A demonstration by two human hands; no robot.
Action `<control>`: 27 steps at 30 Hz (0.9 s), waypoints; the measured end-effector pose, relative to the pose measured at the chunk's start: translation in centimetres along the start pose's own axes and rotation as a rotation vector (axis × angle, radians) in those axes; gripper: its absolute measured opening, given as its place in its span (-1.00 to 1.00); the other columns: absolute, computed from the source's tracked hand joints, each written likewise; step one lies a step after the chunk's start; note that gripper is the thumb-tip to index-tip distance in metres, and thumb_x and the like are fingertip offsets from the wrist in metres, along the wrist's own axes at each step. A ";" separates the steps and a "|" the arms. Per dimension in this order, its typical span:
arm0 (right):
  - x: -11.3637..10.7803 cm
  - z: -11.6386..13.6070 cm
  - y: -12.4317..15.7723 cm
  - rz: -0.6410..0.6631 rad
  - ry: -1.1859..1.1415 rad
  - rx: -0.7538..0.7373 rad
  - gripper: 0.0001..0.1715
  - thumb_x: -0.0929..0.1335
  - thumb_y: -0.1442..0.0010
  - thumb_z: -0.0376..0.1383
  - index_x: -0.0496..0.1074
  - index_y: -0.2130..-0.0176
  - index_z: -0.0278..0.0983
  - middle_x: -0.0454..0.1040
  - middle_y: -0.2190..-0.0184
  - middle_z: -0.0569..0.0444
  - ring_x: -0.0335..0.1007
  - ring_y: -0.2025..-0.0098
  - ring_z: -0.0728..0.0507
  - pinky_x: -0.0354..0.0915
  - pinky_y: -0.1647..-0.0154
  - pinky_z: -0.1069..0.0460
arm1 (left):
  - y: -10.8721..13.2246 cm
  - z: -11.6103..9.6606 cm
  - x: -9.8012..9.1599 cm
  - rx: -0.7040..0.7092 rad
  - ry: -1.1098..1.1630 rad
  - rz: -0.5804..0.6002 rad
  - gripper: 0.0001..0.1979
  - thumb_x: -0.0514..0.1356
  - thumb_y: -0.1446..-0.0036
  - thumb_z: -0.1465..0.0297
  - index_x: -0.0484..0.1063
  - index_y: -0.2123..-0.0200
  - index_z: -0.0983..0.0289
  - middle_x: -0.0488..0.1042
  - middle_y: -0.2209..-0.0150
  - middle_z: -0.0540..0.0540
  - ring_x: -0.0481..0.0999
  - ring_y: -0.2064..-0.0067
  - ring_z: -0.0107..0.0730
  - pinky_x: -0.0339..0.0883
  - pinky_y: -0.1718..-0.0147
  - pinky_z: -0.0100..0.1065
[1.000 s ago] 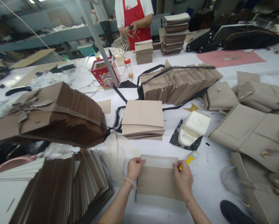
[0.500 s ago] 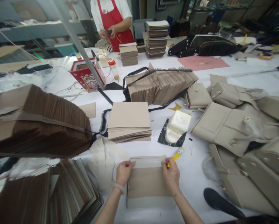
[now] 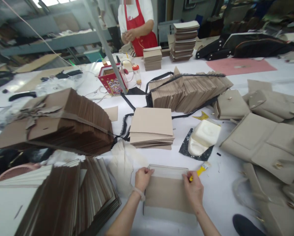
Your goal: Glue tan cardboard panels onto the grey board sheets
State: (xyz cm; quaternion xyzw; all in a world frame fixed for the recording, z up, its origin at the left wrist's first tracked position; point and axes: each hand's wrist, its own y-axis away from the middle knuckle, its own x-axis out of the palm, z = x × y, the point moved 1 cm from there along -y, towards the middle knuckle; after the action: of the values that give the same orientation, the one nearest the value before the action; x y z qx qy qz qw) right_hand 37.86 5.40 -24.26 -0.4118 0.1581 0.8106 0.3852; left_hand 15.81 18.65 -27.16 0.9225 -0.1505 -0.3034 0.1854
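A flat rectangular panel [image 3: 168, 193], beige-brown across the middle with paler bands at top and bottom, lies on the white table before me. My left hand [image 3: 142, 181] pinches its upper left edge. At the upper right edge, my right hand [image 3: 194, 188] presses thumb and finger to the panel while gripping a yellow-handled brush [image 3: 201, 169], bristles pointing up and right. Beyond the brush, a white plastic container [image 3: 204, 136] rests on a dark scrap. A stack of beige boards [image 3: 151, 123] sits past the panel.
On the left stand a tied bundle of brown pieces [image 3: 85, 121] and a leaning pile of panels [image 3: 88, 193]. Beige bags [image 3: 267, 141] crowd the right. Strapped beige pieces [image 3: 188, 90] lie farther back. Across the table stands a person in a red apron [image 3: 143, 39].
My view has swung left, so everything sits farther right in the picture. Both hands stay at the panel's upper edges, and the brush remains in my right hand.
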 end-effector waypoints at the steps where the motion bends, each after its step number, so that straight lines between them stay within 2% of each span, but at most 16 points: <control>1: 0.0 0.0 -0.1 0.005 0.002 -0.002 -0.64 0.23 -0.18 0.04 0.29 0.33 -0.19 0.37 0.44 0.07 0.29 0.38 -0.17 0.17 0.32 -0.01 | 0.0 0.0 0.0 -0.006 0.001 -0.008 -0.67 0.25 -0.01 0.13 0.52 0.52 0.30 0.54 0.51 0.09 0.47 0.40 -0.30 0.17 0.38 -0.35; 13: -0.3 -0.5 -0.5 0.059 0.062 0.003 -0.64 0.26 -0.14 0.06 0.29 0.34 -0.16 0.39 0.44 0.12 0.34 0.39 -0.18 0.18 0.35 -0.01 | 0.4 -0.6 -0.2 -0.054 0.028 -0.041 -0.78 0.32 0.01 0.26 0.56 0.49 0.32 0.55 0.50 0.08 0.47 0.41 -0.34 0.19 0.41 -0.37; 20: -0.3 -0.3 -0.6 0.072 0.059 0.003 -0.66 0.25 -0.14 0.03 0.29 0.31 -0.17 0.41 0.41 0.10 0.35 0.38 -0.19 0.20 0.34 -0.02 | 0.2 -0.2 0.1 -0.051 0.009 -0.015 -0.78 0.31 -0.01 0.26 0.52 0.48 0.32 0.53 0.49 0.07 0.47 0.40 -0.34 0.20 0.40 -0.38; 23: -0.2 -0.7 -0.5 0.003 0.183 -0.096 -0.60 0.24 -0.17 0.02 0.32 0.19 -0.23 0.43 0.38 -0.02 0.35 0.34 -0.25 0.20 0.34 -0.06 | 0.7 -0.5 0.0 -0.020 -0.023 -0.040 -0.81 0.29 -0.04 0.28 0.50 0.39 0.31 0.50 0.48 0.05 0.44 0.41 -0.36 0.20 0.41 -0.38; 25: -0.1 -1.4 -0.5 -0.061 0.355 -0.253 -0.55 0.19 -0.22 -0.02 0.37 0.13 -0.29 0.43 0.41 -0.09 0.35 0.31 -0.31 0.21 0.32 -0.11 | 1.5 -1.0 0.0 0.043 -0.051 -0.069 -0.83 0.26 -0.06 0.33 0.48 0.28 0.29 0.50 0.39 0.06 0.44 0.37 -0.35 0.22 0.37 -0.37; 27: -0.2 -2.1 -0.4 -0.079 0.481 -0.455 -0.56 0.15 -0.24 -0.10 0.43 0.14 -0.30 0.40 0.48 -0.11 0.35 0.31 -0.34 0.21 0.28 -0.14 | 2.2 -1.5 0.0 0.138 -0.088 -0.090 -0.85 0.20 -0.11 0.38 0.48 0.22 0.24 0.50 0.25 0.10 0.46 0.26 -0.30 0.25 0.27 -0.34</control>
State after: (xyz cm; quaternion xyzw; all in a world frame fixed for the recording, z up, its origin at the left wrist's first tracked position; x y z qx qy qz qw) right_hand 39.39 4.38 -25.39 -0.6725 0.0433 0.6893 0.2661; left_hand 16.43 17.03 -25.05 0.9246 -0.1375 -0.3407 0.1007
